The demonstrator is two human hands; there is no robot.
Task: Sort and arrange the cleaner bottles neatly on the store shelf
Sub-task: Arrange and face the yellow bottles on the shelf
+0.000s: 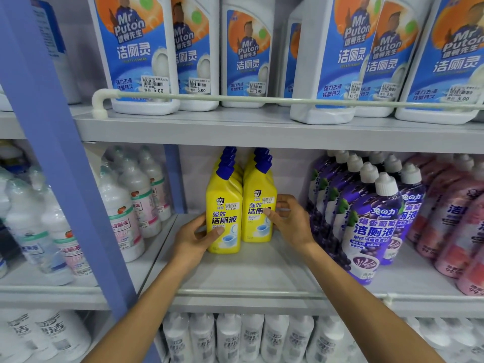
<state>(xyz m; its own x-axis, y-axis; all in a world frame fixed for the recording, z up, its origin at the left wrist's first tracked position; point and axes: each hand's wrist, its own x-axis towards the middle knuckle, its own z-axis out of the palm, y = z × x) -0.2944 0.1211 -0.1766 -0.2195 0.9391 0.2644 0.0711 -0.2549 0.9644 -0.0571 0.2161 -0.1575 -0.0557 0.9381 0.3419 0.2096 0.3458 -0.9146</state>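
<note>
on the middle shelf [248,273], between my two hands, two rows of yellow cleaner bottles stand upright, side by side and touching. my left hand [195,235] grips the front left yellow bottle [224,203] low on its body, with the thumb laid across the label and the other fingers curled round its left side. my right hand [286,218] holds the front right yellow bottle [258,195] in the same way, thumb on the label and fingers curled against its right flank. both are glossy hard plastic, flat-faced with sloping shoulders and an angled dark blue cap, and each carries a small white price sticker. the left one stands a little nearer to me than the right. behind them only more blue caps show.

just right of my right hand, near but apart, runs a row of purple bottles [366,231] in shiny printed sleeves with ribbed white cone caps. beyond them stand pink bottles [458,226]. left of my left hand are cloudy translucent bottles [125,205], and a blue upright post [60,153] crosses in front of some of them. above my hands, large white jugs [138,53] with blue and orange labels stand behind a pale rail [262,100]. below my wrists, plain white bottles [235,336] fill the lower shelf.
</note>
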